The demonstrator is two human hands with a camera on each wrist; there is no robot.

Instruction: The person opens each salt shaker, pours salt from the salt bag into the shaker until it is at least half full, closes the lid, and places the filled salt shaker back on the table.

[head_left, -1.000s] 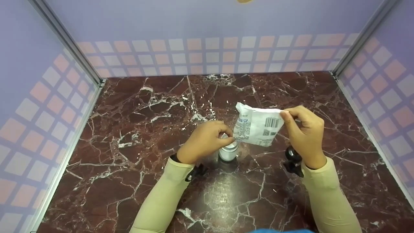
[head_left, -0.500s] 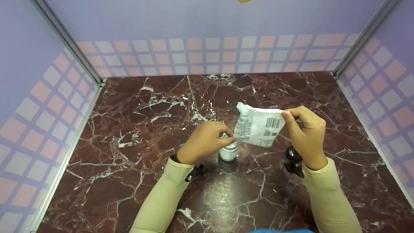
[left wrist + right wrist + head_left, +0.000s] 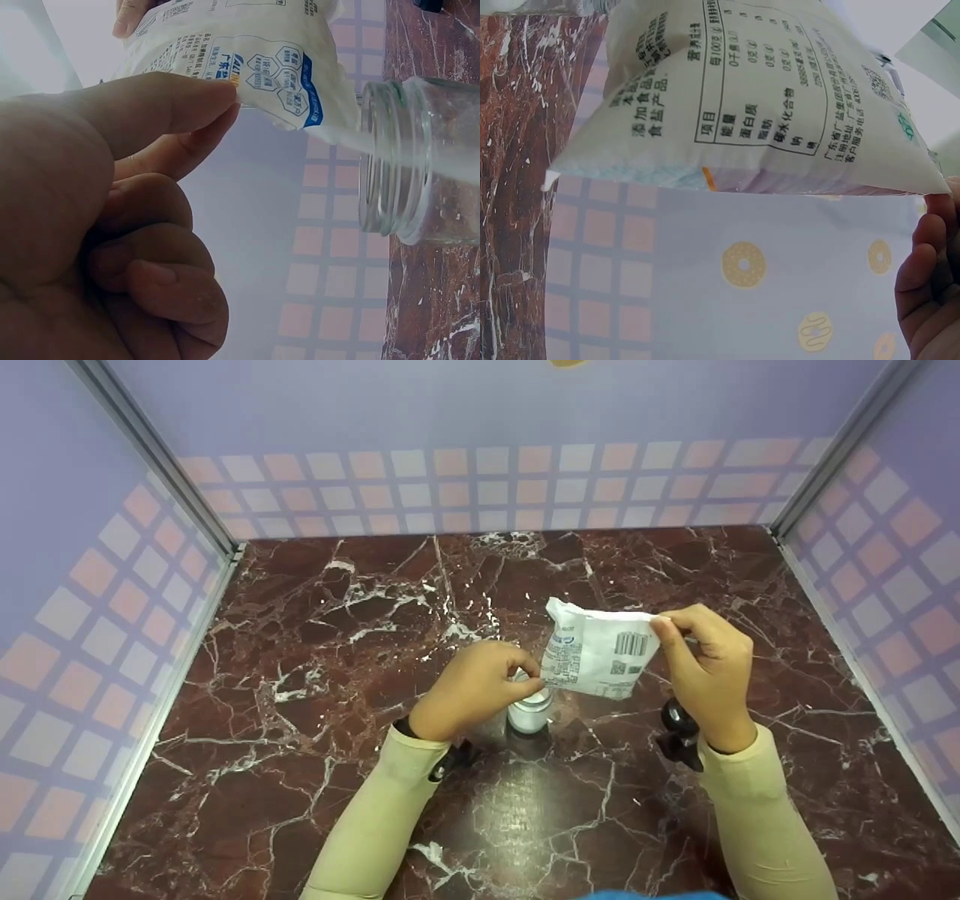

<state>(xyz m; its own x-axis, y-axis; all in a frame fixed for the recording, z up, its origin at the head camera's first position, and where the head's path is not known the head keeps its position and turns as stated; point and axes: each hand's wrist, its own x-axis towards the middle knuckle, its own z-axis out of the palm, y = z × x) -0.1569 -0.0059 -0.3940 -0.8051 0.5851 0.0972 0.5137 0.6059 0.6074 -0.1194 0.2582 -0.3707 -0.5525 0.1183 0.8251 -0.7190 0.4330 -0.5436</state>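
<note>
A white printed bag of salt (image 3: 600, 654) hangs tilted between both hands. My left hand (image 3: 474, 688) pinches its lower left edge between thumb and index finger, the other fingers curled in. At the upper right corner, my right hand (image 3: 709, 675) pinches the bag between thumb and fingers. Below the bag's left side stands an uncapped glass jar (image 3: 529, 717), upright and partly hidden by the left hand. In the left wrist view, a white stream of salt (image 3: 341, 138) runs from the bag's corner into the jar's mouth. The right wrist view shows the bag's printed side (image 3: 765, 97).
The dark red marble tabletop (image 3: 300, 810) has white veins and scattered white specks. A panel wall (image 3: 450, 405) with pink and white squares closes off the back, with side panels left and right. Black wrist camera mounts (image 3: 679, 720) hang under both wrists.
Both hands and the bag stay almost still, with only a very slight shift of the bag and right hand. The jar has not moved.
</note>
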